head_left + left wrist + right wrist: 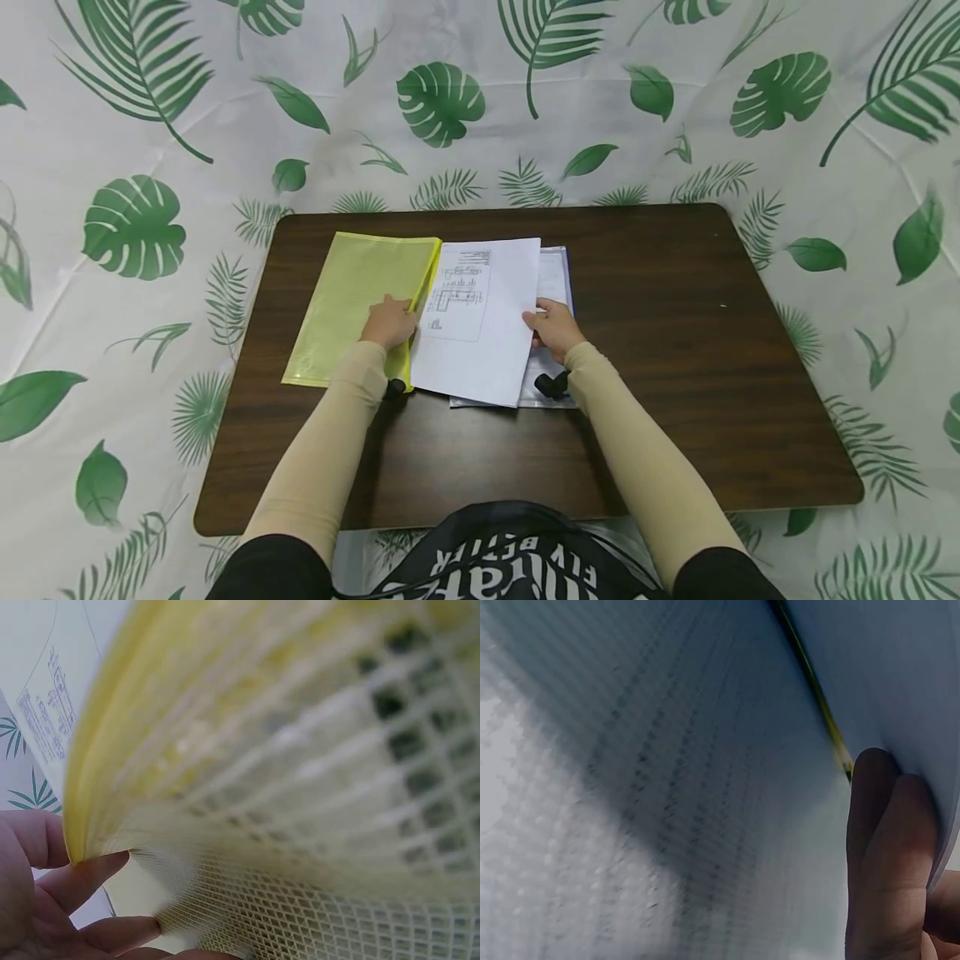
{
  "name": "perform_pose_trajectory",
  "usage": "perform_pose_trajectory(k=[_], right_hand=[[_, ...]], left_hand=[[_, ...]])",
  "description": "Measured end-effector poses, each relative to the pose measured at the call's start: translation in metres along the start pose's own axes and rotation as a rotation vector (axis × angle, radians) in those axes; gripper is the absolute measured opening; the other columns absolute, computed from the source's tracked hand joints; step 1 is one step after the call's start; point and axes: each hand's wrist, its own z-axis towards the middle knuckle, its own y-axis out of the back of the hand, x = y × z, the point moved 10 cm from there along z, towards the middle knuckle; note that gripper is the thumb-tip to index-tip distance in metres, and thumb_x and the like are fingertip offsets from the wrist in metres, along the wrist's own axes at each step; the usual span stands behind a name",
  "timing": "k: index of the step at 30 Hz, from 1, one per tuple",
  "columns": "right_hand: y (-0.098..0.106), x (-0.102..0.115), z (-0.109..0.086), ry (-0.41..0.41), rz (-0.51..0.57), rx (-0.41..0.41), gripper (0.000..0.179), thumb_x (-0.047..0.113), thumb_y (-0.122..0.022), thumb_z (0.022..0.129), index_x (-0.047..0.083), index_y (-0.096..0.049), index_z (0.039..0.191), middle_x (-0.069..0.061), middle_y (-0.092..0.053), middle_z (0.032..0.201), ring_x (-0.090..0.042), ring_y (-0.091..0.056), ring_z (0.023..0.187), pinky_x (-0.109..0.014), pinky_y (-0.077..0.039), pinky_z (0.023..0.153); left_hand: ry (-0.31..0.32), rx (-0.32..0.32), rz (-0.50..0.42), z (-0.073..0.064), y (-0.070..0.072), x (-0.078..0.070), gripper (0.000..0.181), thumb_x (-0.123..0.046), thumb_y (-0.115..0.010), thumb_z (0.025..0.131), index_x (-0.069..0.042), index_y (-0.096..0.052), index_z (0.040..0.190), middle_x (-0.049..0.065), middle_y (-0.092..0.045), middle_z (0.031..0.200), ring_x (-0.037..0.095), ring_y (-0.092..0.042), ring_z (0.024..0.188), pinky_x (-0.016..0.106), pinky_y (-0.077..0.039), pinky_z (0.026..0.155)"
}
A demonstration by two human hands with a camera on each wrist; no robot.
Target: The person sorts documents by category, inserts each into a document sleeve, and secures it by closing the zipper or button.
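A yellow mesh document pouch [360, 287] lies at the left of the table, its right edge lifted. My left hand [390, 322] pinches that edge between thumb and fingers, and in the left wrist view the mesh [247, 900] bows up beside the fingers [82, 885]. White paper [502, 317] with a printed technical drawing stands with its left side at the pouch's lifted edge. My right hand [557, 327] pinches the paper's right edge; in the right wrist view the fingers [892, 862] lie behind it and the thumb is mostly hidden.
Under the paper and right hand lies a second, whitish mesh pouch [553, 275] with a printed sheet showing through. Both rest on a dark brown wooden table [675, 333] with rounded corners. A leaf-patterned white cloth [525, 150] surrounds the table.
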Motion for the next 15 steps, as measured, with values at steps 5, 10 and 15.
perform_pose_trajectory(k=[5,10,15], right_hand=[[-0.006,0.0,0.001,-0.014,-0.037,0.011,0.06,0.012,-0.057,0.105,0.002,-0.031,0.158,-0.026,-0.057,0.137,-0.012,-0.06,0.067,-0.022,-0.052,0.054],[-0.011,0.004,0.004,-0.007,-0.073,0.004,0.061,0.013,-0.056,0.105,0.002,-0.03,0.159,-0.025,-0.051,0.145,-0.014,-0.061,0.078,-0.023,-0.053,0.055],[-0.019,0.011,0.008,0.011,-0.102,0.013,0.063,0.012,-0.056,0.105,0.002,-0.027,0.16,-0.027,-0.047,0.148,-0.014,-0.058,0.076,-0.022,-0.052,0.055]], left_hand=[[-0.005,-0.013,0.026,0.001,-0.001,0.0,0.056,-0.027,-0.036,0.104,-0.007,-0.039,0.156,0.035,-0.016,0.162,0.062,-0.019,0.143,0.065,-0.025,0.115],[-0.031,-0.029,0.043,0.003,0.001,-0.002,0.057,-0.026,-0.037,0.102,-0.007,-0.042,0.155,0.035,-0.022,0.16,0.062,-0.025,0.14,0.064,-0.03,0.113],[-0.034,0.009,0.04,0.005,-0.002,0.002,0.062,-0.027,-0.042,0.096,-0.01,-0.04,0.157,0.037,-0.011,0.161,0.067,-0.012,0.141,0.071,-0.024,0.112]])
